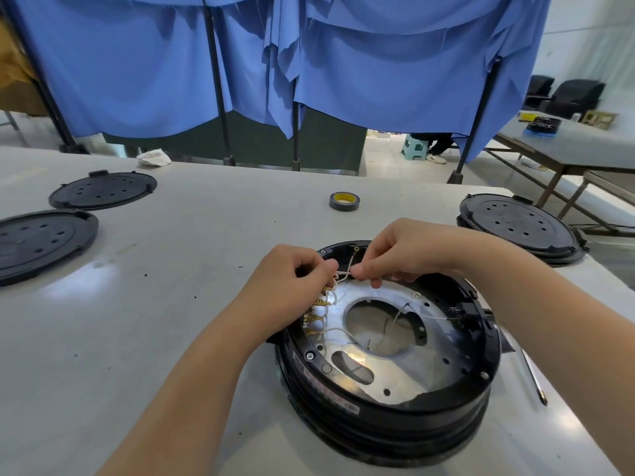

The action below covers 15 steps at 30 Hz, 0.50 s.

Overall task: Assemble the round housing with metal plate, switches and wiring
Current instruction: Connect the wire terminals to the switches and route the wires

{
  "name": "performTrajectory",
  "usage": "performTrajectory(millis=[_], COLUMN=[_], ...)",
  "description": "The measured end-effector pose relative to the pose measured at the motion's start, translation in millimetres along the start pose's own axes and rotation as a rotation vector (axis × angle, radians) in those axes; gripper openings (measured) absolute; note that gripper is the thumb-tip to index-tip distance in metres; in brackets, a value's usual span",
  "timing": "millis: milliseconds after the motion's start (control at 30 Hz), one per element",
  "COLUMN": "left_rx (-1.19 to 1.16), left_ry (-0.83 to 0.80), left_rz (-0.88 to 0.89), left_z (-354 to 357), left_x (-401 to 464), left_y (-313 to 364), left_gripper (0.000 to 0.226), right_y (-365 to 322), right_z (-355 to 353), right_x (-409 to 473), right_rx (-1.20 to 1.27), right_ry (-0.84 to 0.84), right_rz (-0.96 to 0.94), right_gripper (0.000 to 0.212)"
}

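A round black housing (395, 417) sits on the table in front of me, open side up. Inside lies a silver metal plate (405, 369) with a large central hole. White switches with brass terminals (314, 319) line its left inner wall. Thin white wires (343, 274) cross at the far rim between my hands. My left hand (292, 280) pinches one wire end above the switches. My right hand (395, 255) pinches the other wire over the far edge of the housing. More white wire (426, 316) runs across the hole to a black part at the right.
Two black perforated covers (103, 190) (37, 242) lie at the left, another cover (519, 225) at the right. A roll of black tape (344, 201) stands behind the housing. A screwdriver (533, 376) lies right of it. Blue curtains hang behind the table.
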<state>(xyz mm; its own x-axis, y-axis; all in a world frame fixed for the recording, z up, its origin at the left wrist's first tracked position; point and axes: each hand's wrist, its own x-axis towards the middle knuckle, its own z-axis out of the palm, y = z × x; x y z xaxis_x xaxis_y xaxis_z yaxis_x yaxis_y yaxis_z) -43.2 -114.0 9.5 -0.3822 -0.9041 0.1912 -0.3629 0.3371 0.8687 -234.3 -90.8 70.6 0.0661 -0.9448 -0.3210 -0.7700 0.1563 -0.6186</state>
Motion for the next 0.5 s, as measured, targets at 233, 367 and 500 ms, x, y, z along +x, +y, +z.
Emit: performTrajectory(millis=[233, 367, 500], left_rx=[-0.101, -0.121, -0.147], left_ry=[0.159, 0.204, 0.241], left_rz=[0.031, 0.034, 0.025], left_z=[-5, -8, -9], left_x=[2, 3, 3], left_y=[2, 1, 0], left_gripper=[0.036, 0.041, 0.04], right_y=[10, 12, 20], right_z=[3, -2, -1], right_x=[7, 7, 9], right_rx=[0.305, 0.366, 0.168], right_ry=[0.174, 0.029, 0.053], right_rz=[-0.151, -0.13, -0.151], right_gripper=[0.025, 0.017, 0.015])
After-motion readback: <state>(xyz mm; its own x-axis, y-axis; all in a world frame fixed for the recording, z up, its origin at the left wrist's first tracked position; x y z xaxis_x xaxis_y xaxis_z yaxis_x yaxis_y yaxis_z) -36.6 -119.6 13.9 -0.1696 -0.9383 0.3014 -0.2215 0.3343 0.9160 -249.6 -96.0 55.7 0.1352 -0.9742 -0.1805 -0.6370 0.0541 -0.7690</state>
